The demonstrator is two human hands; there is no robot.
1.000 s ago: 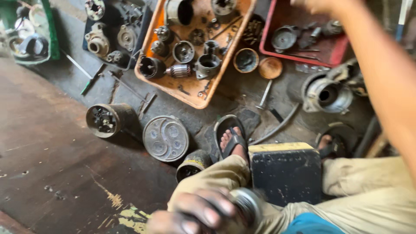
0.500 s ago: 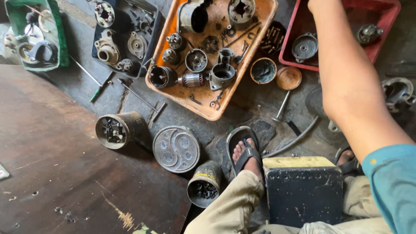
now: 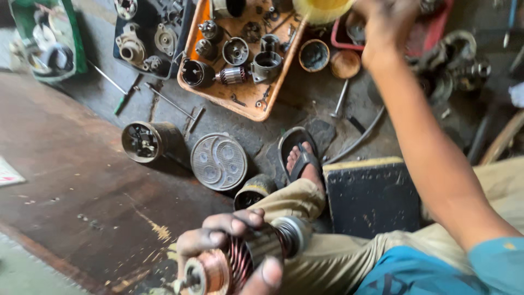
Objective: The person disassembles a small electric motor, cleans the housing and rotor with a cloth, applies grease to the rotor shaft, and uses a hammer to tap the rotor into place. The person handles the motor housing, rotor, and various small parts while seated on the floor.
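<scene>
While a motor armature (image 3: pixel 240 262) is gripped in the left hand (image 3: pixel 229 246) low in the view, fingers closed around its winding and the copper commutator end turned toward the camera, the right hand (image 3: pixel 385 30) is stretched out to the top of the view. A yellow round container (image 3: pixel 322 8) is touched or held there, just beside the red tray (image 3: pixel 431 33); how far the fingers are closed cannot be told, motion blur. The step is judged as fetching something for the armature, held over the lap. Next, the yellow item would need to be brought back to it. An orange tray (image 3: pixel 245 98) of motor parts, a round housing (image 3: pixel 144 142), a disc cover (image 3: pixel 218 161) and a dark block (image 3: pixel 371 194) are seen on the floor.
</scene>
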